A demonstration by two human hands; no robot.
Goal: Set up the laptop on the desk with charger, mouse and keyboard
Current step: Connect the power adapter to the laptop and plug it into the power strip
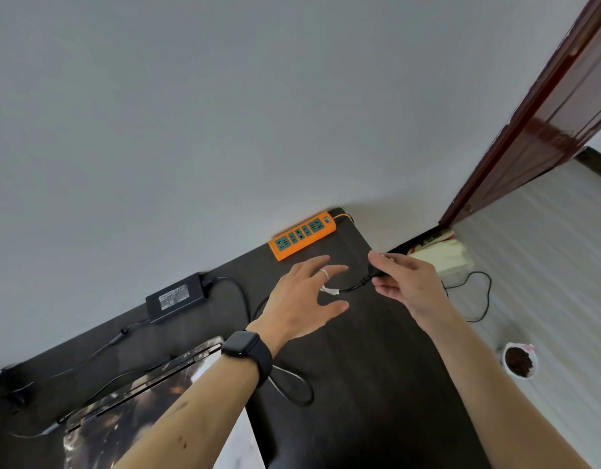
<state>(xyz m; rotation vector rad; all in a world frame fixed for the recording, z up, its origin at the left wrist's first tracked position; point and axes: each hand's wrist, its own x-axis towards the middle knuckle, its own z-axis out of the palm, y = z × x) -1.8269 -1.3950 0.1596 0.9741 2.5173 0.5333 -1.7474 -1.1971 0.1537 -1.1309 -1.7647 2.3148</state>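
Note:
On the dark desk (377,367) a black charger brick (177,299) lies by the wall. Its black cable (351,286) runs right across the desk. My right hand (407,282) holds the cable's black plug (380,270) just right of the orange power strip (304,235). Spread over the cable, my left hand (302,306) hovers with straight fingers and grips nothing. The closed laptop (146,401), with a dark patterned lid, sits at the lower left, partly hidden by my left forearm.
A grey wall rises behind the desk. A dark red door frame (536,130) stands at the right. On the pale floor lie a white-and-red box (441,255), a loose black wire (475,296) and a white bowl of brown stuff (519,362).

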